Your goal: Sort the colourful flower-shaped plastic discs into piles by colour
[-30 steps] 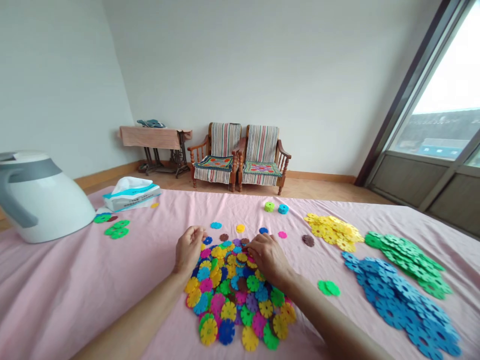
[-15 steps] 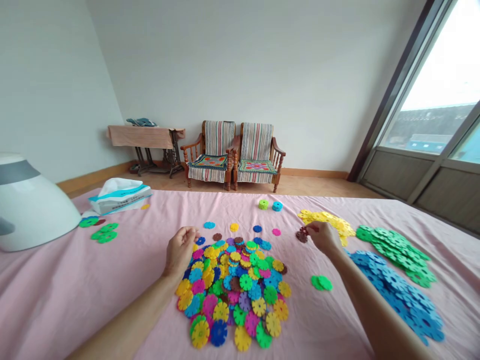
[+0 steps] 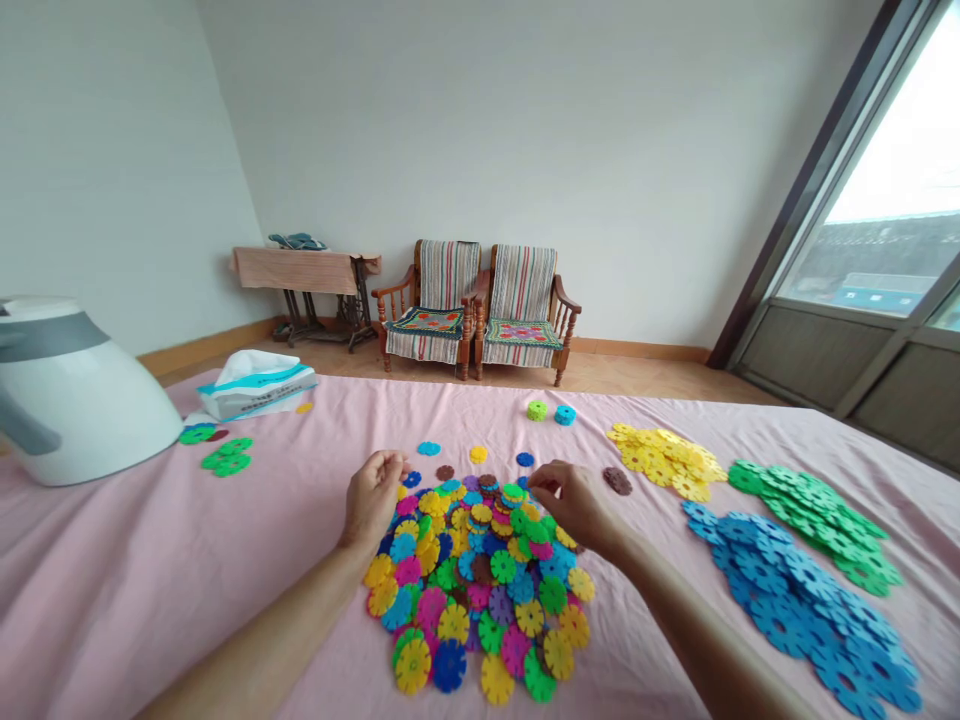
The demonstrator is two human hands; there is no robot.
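Observation:
A heap of flower-shaped plastic discs in many colours lies in front of me. My left hand is at the heap's upper left edge, fingers curled together in a pinch; whether something small sits between the fingertips is hidden. Just beside them lies a dark blue disc. Over the heap's upper right edge hovers my right hand, its fingers bent and slightly apart, with nothing seen in them. To its right rests a small group of brown discs. A yellow disc and a light blue disc lie beyond the heap.
Piles of yellow, green and blue snowflake pieces spread along the right. Lime and light blue stacks stand farther back. At left are a white kettle, a tissue pack and green pieces.
My right hand has let go of a brown disc at the brown group and moved left to the heap. My left hand stays by the heap's edge. The view has shifted slightly left.

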